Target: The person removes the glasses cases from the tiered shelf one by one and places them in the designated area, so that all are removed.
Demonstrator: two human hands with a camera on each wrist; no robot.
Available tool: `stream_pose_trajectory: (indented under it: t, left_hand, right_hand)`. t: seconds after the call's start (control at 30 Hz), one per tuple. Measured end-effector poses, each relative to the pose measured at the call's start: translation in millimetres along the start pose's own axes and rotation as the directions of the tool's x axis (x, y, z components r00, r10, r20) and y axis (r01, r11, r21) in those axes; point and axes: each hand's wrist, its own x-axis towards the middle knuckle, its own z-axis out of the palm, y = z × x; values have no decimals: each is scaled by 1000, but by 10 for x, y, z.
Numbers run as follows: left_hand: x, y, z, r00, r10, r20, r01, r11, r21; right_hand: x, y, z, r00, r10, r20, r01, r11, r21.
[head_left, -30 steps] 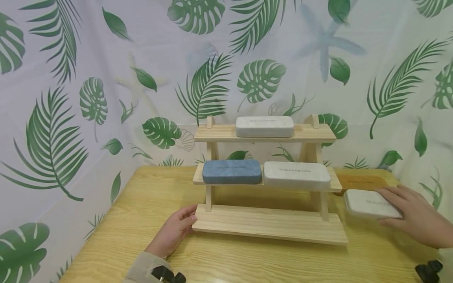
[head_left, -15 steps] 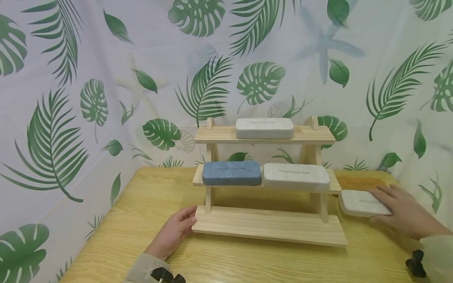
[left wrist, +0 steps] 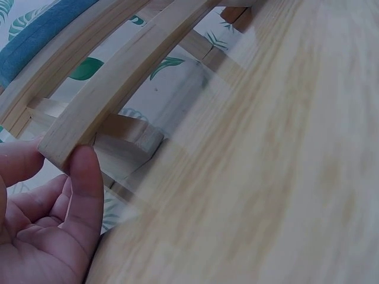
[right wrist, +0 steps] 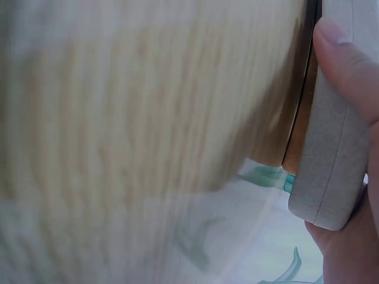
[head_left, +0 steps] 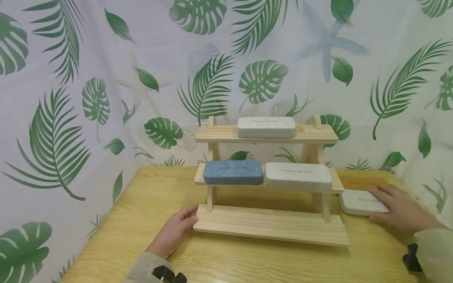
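My left hand (head_left: 173, 232) pinches the left end of the bottom shelf (head_left: 269, 225) of a three-tier wooden display stand. In the left wrist view, thumb and finger (left wrist: 86, 183) close on that shelf's corner. At the right, my right hand (head_left: 401, 208) grips a white glasses case (head_left: 362, 203), low beside the stand; its thumb lies along the case's side in the right wrist view. Behind it, an orange glasses case (head_left: 364, 182) lies on the table, partly covered. A blue glasses case (head_left: 233, 172) and another white one (head_left: 298, 175) share the middle shelf.
A third white glasses case (head_left: 266, 127) rests on the top shelf. The wooden table (head_left: 226, 261) extends in front of and left of the stand. A leaf-printed cloth (head_left: 148, 98) hangs behind and at the sides.
My right hand has moved slightly left with the white glasses case, bringing it closer to the stand's right side. The left hand keeps its hold on the bottom shelf.
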Motion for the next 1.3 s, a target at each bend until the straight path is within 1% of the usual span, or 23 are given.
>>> stream_pose_trajectory:
  t: [0.27,0.4,0.7,0.9,1.1,1.3]
  left_hand:
    - [10,-17,-1,1000,3,-3,-3,1000,-7]
    - [-2,-25,-6,1000,4,4,-4,1000,-4]
    - [2,-4,-4,1000,11,16,-11,1000,-5]
    - [8,6,-11,1000,8,20,-8,1000,-11]
    - [6,1,-12,1000,7,20,-6,1000,-8]
    - [19,-26,-25,999,18,48,-16,999,-34]
  right_hand:
    - [29,44,38,1000,14,-3,-14,1000,1]
    - [34,49,54,1000,26,8,-26,1000,15]
    - [42,31,41,997,70,36,-70,998,-10]
    - [53,25,46,996,76,41,-75,997,-22]
    - [64,21,53,998,59,17,-58,998,-26]
    - [66,11,48,997,79,27,-78,997,-19]
